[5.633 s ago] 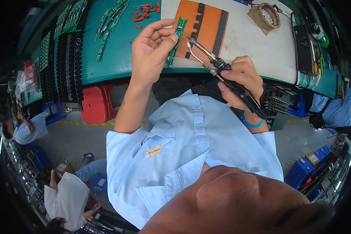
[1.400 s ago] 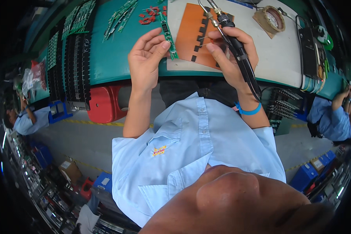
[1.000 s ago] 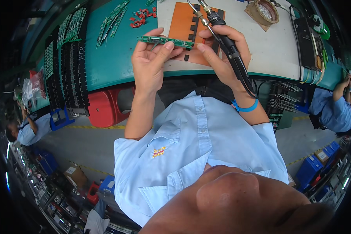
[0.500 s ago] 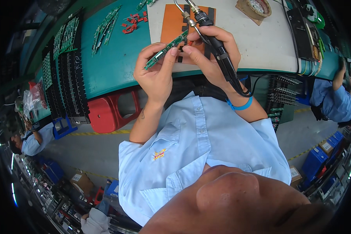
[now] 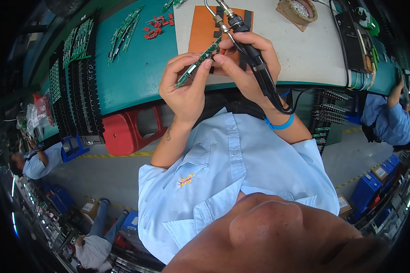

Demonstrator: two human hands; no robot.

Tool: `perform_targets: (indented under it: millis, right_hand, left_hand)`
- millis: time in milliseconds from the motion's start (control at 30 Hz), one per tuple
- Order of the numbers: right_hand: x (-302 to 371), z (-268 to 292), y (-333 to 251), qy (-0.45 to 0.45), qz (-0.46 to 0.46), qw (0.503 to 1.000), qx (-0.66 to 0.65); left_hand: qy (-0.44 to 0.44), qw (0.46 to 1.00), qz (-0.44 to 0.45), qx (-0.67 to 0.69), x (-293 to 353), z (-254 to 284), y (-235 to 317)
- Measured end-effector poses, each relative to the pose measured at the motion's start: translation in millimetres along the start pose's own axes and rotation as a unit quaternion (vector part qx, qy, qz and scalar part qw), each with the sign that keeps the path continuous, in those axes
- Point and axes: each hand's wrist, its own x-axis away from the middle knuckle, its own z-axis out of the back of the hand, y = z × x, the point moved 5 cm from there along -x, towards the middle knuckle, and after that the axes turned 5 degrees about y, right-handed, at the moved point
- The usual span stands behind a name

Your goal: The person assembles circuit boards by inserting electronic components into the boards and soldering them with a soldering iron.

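Red part (image 5: 222, 51) was apparently being lined up with circuit board (image 5: 196, 66) over workbench (image 5: 134, 75)
Board was pinched by left hand (image 5: 185, 95), soldering iron (image 5: 260, 70) and seemingly part by right hand (image 5: 249, 83); steady alignment was called for

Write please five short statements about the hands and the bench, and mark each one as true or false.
1. The left hand holds a narrow green circuit board. True.
2. The right hand has no tool in it. False: it holds a black-handled tool.
3. The small red parts lie on the green surface. True.
4. The blue wristband is on the left wrist. False: it is on the right wrist.
5. The round brown container stands on the green surface. False: it is on the pale surface.
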Motion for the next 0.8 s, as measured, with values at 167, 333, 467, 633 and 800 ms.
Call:
perform_targets:
  millis: [167,333,467,633,800]
  right_hand:
    - [1.1,-0.4,-0.4,0.007,-0.006,1.000,0.006]
    - [0.2,2.0,-0.9,0.002,0.012,1.000,0.019]
    - [-0.2,3.4,-0.4,-0.008,0.020,1.000,0.022]
    - [1.4,3.0,-2.3,-0.016,0.012,1.000,0.010]
    - [0.8,3.7,-3.4,0.017,0.012,1.000,0.004]
  left_hand:
    - [-0.017,0.997,-0.063,-0.049,1.4,1.0,1.6]
    - [-0.018,0.997,-0.066,-0.038,3.2,-0.5,1.8]
    - [-0.036,0.995,-0.077,-0.043,4.4,-3.7,4.6]
    - [-0.019,0.997,-0.067,-0.033,5.2,-2.3,3.4]
    - [-0.042,0.990,-0.129,-0.047,6.0,-4.2,6.9]
